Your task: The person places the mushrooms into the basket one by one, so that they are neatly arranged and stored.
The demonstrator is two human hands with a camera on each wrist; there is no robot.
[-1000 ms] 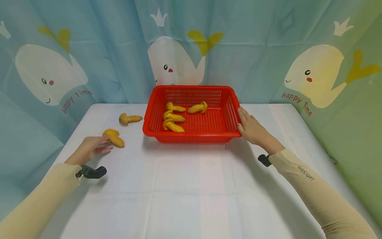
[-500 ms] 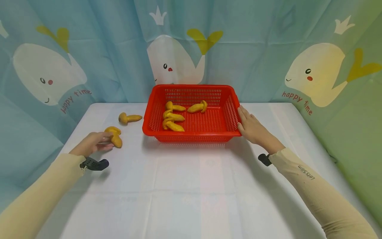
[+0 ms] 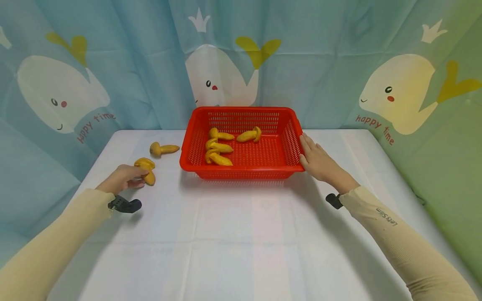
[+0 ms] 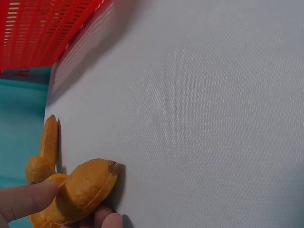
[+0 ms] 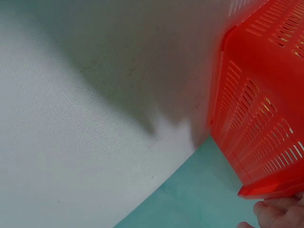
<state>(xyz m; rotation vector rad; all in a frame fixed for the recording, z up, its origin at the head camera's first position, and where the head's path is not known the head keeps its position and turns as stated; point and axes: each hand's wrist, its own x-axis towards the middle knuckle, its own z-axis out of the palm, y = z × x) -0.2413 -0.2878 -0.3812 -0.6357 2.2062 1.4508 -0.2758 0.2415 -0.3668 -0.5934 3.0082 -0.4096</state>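
At the table's left side my left hand (image 3: 123, 177) pinches a yellow-brown mushroom (image 3: 149, 177), which lies on the cloth. In the left wrist view one digit presses the top of this mushroom (image 4: 90, 183), and other fingertips (image 4: 112, 220) curl in along its lower side. A second mushroom (image 3: 164, 149) lies just behind it, towards the basket. My right hand (image 3: 320, 164) rests with straight fingers against the right rim of the red plastic basket (image 3: 248, 169). Inside the basket several similar mushrooms (image 3: 220, 147) lie, mostly on the left. The right wrist view shows fingertips (image 5: 270, 216) at the basket's rim.
A pale cloth covers the table (image 3: 233, 234). Blue-green curtains (image 3: 312, 50) with whale prints stand right behind the basket and along both sides. Each wrist wears a dark camera mount (image 3: 126, 205).
My left hand has moved slightly forward and right, closing its fingers on the mushroom, which has turned and shifted a little. The right hand and basket have stayed in place.
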